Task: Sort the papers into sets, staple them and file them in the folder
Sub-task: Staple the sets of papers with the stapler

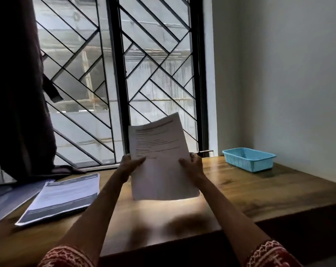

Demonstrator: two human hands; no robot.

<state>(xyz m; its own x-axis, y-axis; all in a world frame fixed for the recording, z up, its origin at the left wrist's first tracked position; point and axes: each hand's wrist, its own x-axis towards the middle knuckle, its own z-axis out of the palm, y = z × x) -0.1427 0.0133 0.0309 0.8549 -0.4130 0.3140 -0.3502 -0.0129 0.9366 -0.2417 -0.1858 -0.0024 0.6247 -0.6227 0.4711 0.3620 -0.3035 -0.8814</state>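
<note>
We sit at a wooden bench (240, 182) set against a barred window (124, 74), with a dark curtain (16, 93) hanging at the left and a plain wall at the right. There is only the head view to go by.

In it we hold a sheaf of printed sheets (161, 160) upright above the middle of the bench, its lower edge just clear of the wood or barely touching it; we cannot tell which. Our left hand (129, 165) pinches the left edge, thumb laid across the front and fingers behind. Our right hand (192, 164) pinches the right edge the same way. The top sheets are fanned slightly out of line with the ones behind.

To the left, a second stack of papers (63, 197) with dark header bands lies flat on the bench, and beside it, partly under it, lies what looks like the folder (11, 201). A blue plastic basket (249, 158) stands well apart at the far right. We see no stapler; it may be out of view.

We judge the step in hand to be squaring this set before stapling. To do it well we should loosen both pinches a little, tap the bottom edge on the bench until the sheets drop level, then tap one side, and keep the corner aligned for the staple.
</note>
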